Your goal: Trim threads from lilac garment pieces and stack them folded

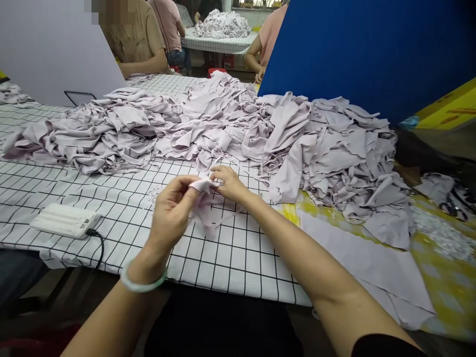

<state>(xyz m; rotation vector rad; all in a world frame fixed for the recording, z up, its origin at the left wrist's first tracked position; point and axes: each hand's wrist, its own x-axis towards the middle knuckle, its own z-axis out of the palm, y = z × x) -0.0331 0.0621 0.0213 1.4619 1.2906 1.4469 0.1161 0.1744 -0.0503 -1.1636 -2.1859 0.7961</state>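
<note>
Head: hands point(170, 212) hold cloth point(203, 185); red print point(448, 118) illegible.

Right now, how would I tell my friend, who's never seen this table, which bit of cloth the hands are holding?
Start at the white tablecloth with black grid lines. Just in front of the long lilac fabric heap, find the left hand, near a pale green bangle, and the right hand. Unlike the heaped pieces, the small lilac cloth piece is pinched between them.
</note>
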